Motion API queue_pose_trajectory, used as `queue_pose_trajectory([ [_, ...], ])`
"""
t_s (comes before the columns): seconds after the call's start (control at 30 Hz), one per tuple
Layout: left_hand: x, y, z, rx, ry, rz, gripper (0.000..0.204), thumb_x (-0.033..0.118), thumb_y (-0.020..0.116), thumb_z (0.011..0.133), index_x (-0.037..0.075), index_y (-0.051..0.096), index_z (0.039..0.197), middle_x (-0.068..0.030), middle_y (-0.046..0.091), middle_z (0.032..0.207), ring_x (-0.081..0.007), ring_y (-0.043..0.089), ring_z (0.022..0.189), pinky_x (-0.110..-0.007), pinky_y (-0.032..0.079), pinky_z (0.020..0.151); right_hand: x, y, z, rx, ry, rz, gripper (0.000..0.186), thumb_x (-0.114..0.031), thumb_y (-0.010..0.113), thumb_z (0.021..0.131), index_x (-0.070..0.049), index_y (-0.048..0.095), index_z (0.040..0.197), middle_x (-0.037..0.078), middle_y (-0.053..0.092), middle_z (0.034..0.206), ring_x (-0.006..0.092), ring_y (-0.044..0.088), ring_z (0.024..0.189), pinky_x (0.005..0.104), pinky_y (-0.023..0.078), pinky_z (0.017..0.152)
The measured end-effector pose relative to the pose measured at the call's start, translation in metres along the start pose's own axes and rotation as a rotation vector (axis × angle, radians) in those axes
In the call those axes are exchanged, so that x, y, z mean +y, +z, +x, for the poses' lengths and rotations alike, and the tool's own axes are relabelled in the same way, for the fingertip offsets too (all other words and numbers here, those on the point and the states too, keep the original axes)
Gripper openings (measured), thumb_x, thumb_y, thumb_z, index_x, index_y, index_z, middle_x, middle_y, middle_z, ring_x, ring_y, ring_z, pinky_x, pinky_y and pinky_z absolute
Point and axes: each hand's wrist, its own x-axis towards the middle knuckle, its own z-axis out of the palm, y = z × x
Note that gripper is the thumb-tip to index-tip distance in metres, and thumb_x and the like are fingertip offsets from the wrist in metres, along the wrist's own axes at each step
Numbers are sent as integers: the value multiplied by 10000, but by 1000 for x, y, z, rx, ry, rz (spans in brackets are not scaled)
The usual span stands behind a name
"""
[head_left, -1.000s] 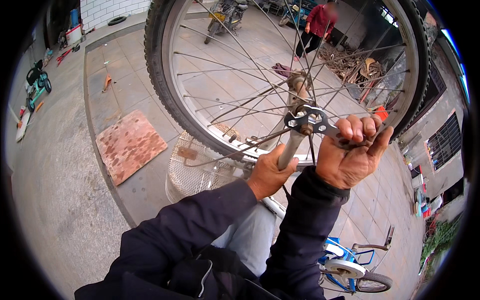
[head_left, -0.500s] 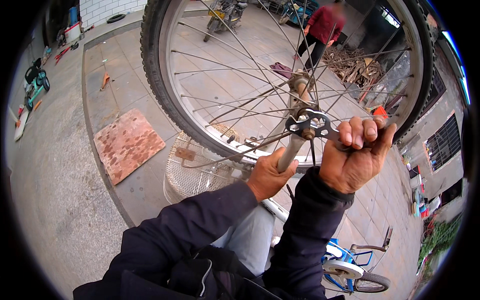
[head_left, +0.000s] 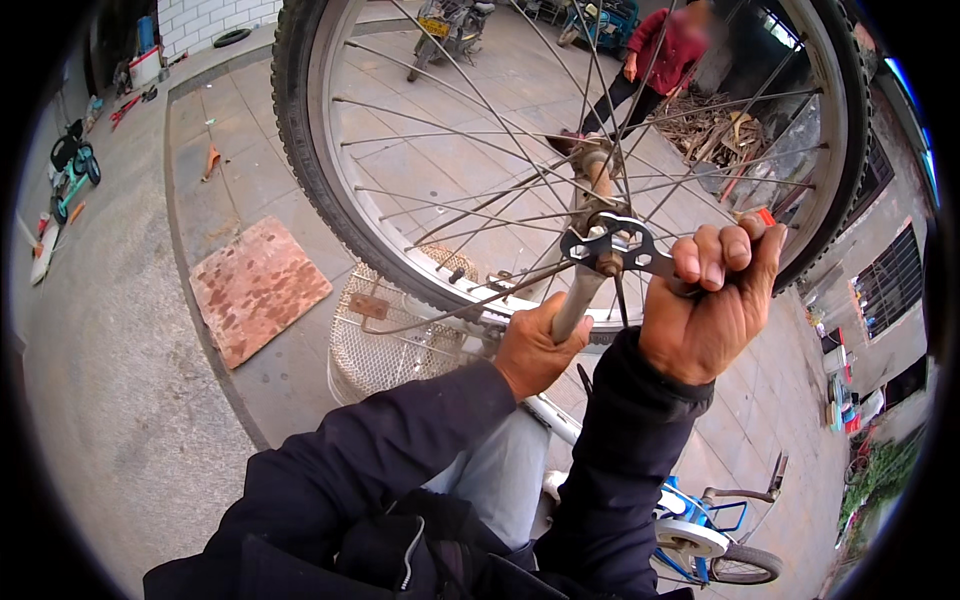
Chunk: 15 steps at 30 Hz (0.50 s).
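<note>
The right hand [head_left: 710, 315] grip is clamped on the handle of the flat multi-hole wrench [head_left: 615, 245], whose head sits on the wheel axle [head_left: 600, 200], left of the fist. The left hand [head_left: 535, 350] grip encloses the fork leg [head_left: 577, 300] below the wrench. Compared with one second ago, the wrench handle has dropped slightly at the fist.

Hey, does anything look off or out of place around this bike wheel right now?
Nothing looks damaged. The wheel is raised above a wire basket; left hand grips the fork leg, right hand holds a flat wrench at the hub.
</note>
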Motion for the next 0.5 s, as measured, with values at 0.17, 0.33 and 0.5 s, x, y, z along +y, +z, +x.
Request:
queue_pose_trajectory([
  [0.17, 2, 0, -1, 35, 33, -3, 212, 178, 652, 865, 40, 503, 802, -81, 477, 555, -134, 405, 508, -318, 401, 493, 2, -5, 0, -87, -13, -5, 378, -370, 394, 1009, -57, 601, 959, 11, 587, 679, 131, 480, 521, 301, 424, 509],
  [0.33, 4, -1, 2, 10, 7, -30, 213, 179, 656, 858, 42, 505, 799, -95, 497, 565, -174, 439, 496, -323, 413, 505, 2, -12, 2, -171, -94, 90, 390, -386, 425, 989, -56, 629, 943, 12, 646, 745, 163, 514, 572, 330, 437, 536],
  [0.5, 3, -2, 2, -20, -16, -39, 218, 184, 662, 853, 45, 507, 788, -109, 518, 573, -204, 480, 502, -337, 427, 519, 5, -19, 5, -219, -84, 336, 383, -391, 445, 978, -55, 628, 948, -11, 671, 752, 148, 535, 591, 301, 421, 545],
])
